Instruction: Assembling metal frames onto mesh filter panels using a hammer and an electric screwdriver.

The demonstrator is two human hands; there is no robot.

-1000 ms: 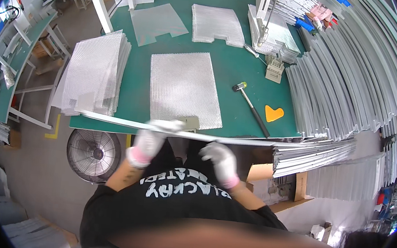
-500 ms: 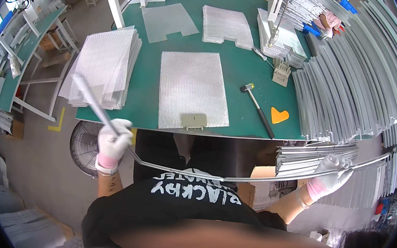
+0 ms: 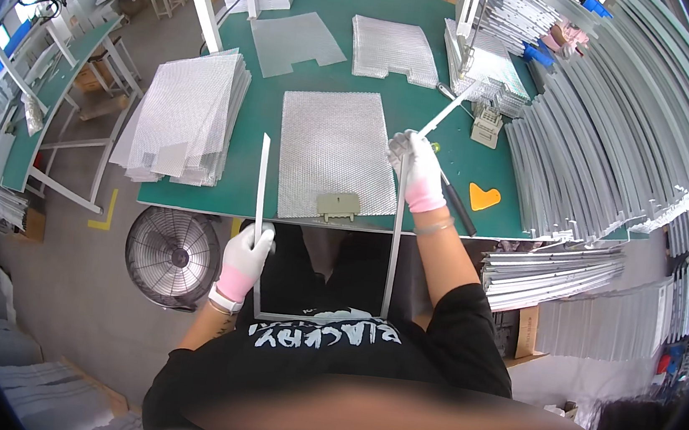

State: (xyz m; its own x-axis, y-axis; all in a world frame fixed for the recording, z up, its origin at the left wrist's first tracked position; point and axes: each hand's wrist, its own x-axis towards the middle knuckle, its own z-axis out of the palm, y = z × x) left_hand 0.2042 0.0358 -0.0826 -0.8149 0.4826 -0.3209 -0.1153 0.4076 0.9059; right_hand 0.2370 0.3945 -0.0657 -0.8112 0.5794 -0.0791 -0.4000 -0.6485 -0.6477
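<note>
Below centre of frame, left hand grips bent metal strip; above, right hand grips its bend.

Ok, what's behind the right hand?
Behind the right hand, a hammer lies on the table: its dark handle and yellow-green tip show. The rest of its head is covered, as is the table there.
</note>
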